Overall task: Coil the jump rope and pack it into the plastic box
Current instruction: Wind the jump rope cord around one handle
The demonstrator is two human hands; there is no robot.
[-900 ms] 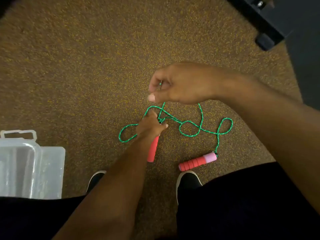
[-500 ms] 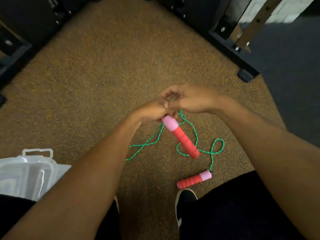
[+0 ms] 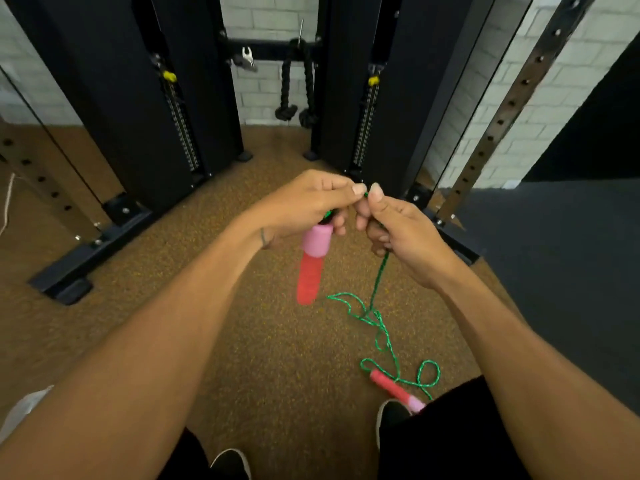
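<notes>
The jump rope has a green braided cord (image 3: 376,320) and two red handles with pink ends. My left hand (image 3: 311,206) pinches the cord just above one handle (image 3: 311,261), which hangs down below it. Close to its right, my right hand (image 3: 398,230) is closed around the cord, and both thumbs meet at a short stretch of cord between them. From my right hand the cord drops to the floor in loose loops. The second handle (image 3: 391,388) lies on the carpet by my right shoe. A corner of the clear plastic box (image 3: 24,407) shows at the left edge.
Black gym machine columns (image 3: 131,98) and their base feet (image 3: 86,251) stand right ahead on the brown speckled carpet (image 3: 277,358). A perforated steel upright (image 3: 512,98) leans at the right, beside a dark floor mat (image 3: 571,271). My shoes (image 3: 232,462) are at the bottom.
Both hands have risen with the cord and one handle, which now hangs straight down. The view has tilted up, bringing the machine in and pushing the box nearly out of frame.
</notes>
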